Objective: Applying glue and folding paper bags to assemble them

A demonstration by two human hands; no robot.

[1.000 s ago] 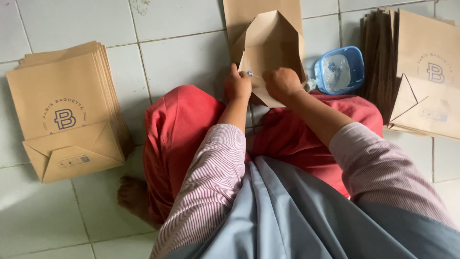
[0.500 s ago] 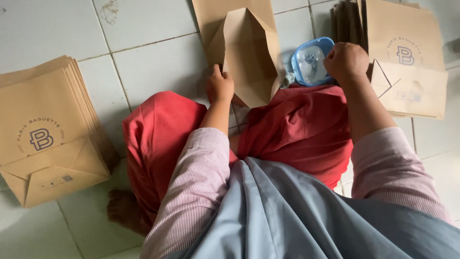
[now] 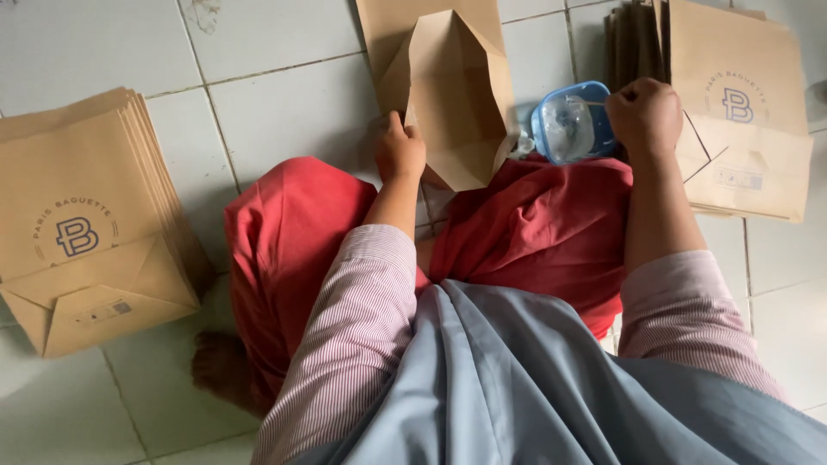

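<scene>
A brown paper bag (image 3: 452, 95) lies flat on the white tiled floor in front of my knees, its bottom flaps folded open. My left hand (image 3: 398, 151) presses on the bag's lower left edge. My right hand (image 3: 644, 114) is closed around a thin stick whose tip reaches into a small blue tub (image 3: 572, 125) holding something whitish, right of the bag. I sit cross-legged in red trousers (image 3: 534, 228), with striped pink sleeves.
A stack of flat brown paper bags (image 3: 86, 228) lies on the floor at the left. Another stack (image 3: 741, 120) lies at the right, with darker folded bags standing behind it. My bare foot (image 3: 220, 370) shows at lower left.
My right hand left the bag's flap and moved right to the blue tub. My left hand stayed on the bag.
</scene>
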